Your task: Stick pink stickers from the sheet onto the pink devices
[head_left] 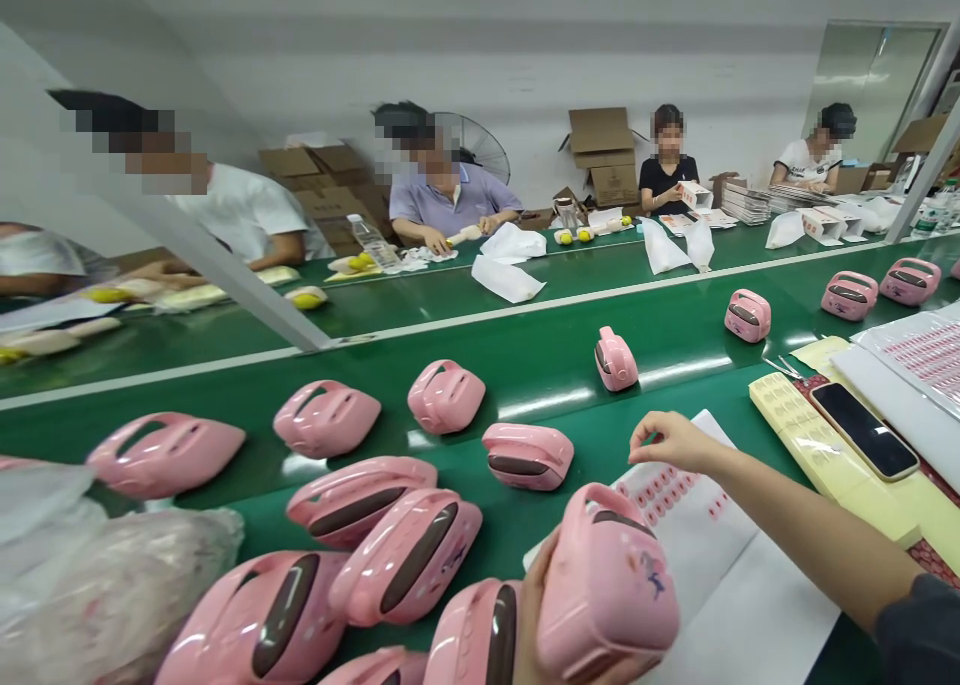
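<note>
My left hand (531,605) is closed around a pink plastic device with a carry handle (609,595). The device is tilted, showing a dark panel on top and a small printed picture on its side. My right hand (675,441) hovers above a white sheet of small red stickers (664,490), thumb and fingertips pinched together. Whatever may be between those fingertips is too small to make out. Several more pink devices crowd the table to the left of my left hand, the closest being a pink device (472,630) with a dark panel.
Further pink devices (446,395) stand along the green belt (540,360). Plastic bags (127,585) lie at left. On the right, a phone (862,430) rests on yellow sheets (806,445). A slanted metal post (217,250) rises at left. Several co-workers sit across the belt.
</note>
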Demonstrator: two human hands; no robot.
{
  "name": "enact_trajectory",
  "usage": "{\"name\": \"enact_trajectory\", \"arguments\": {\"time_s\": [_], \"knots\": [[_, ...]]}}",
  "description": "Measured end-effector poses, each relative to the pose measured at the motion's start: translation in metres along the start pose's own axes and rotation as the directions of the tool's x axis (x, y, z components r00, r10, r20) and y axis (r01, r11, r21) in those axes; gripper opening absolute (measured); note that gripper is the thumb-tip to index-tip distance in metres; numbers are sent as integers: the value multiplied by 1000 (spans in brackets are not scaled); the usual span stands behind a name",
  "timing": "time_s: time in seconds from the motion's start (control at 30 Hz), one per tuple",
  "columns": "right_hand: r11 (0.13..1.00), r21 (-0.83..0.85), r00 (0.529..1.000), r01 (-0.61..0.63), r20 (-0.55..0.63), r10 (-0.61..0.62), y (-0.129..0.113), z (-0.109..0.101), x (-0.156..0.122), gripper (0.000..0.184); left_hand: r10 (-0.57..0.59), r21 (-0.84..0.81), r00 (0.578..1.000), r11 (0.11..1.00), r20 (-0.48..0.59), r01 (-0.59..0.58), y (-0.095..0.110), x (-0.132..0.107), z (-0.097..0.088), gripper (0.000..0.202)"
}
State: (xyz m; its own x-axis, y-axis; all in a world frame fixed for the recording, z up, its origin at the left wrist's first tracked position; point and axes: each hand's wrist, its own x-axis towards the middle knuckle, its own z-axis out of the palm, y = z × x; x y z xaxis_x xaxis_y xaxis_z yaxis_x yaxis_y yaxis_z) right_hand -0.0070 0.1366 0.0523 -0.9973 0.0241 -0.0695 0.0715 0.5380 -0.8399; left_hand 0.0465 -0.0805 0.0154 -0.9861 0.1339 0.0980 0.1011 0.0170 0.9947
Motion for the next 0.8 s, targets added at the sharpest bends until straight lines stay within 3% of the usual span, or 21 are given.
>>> {"name": "enact_trajectory", "arguments": {"time_s": [0.1, 0.17, 0.27, 0.33, 0.57, 0.8], "knots": [[954, 297, 995, 43, 76, -68, -25, -19, -19, 10, 120, 122, 990, 984, 74, -128, 1, -1, 10, 87], [926, 374, 980, 53, 156, -120, -39, -23, -32, 16, 152, 159, 981, 973, 123, -170, -3, -1, 12, 80], [942, 335, 948, 11, 296, -116, -49, -20, -44, 24, 164, 197, 976, 962, 143, -191, -10, 0, 11, 80], [959, 283, 941, -6, 327, -91, -49, -15, -46, 26, 165, 206, 976, 960, 139, -191, -11, 1, 9, 80], [991, 131, 948, 5, 314, -46, -53, -10, -43, 9, 204, 206, 963, 949, 176, -239, -13, 2, 10, 80], [980, 195, 966, 30, 247, -78, -56, -6, -48, 8, 206, 251, 966, 938, 153, -240, -16, 0, 9, 80]]}}
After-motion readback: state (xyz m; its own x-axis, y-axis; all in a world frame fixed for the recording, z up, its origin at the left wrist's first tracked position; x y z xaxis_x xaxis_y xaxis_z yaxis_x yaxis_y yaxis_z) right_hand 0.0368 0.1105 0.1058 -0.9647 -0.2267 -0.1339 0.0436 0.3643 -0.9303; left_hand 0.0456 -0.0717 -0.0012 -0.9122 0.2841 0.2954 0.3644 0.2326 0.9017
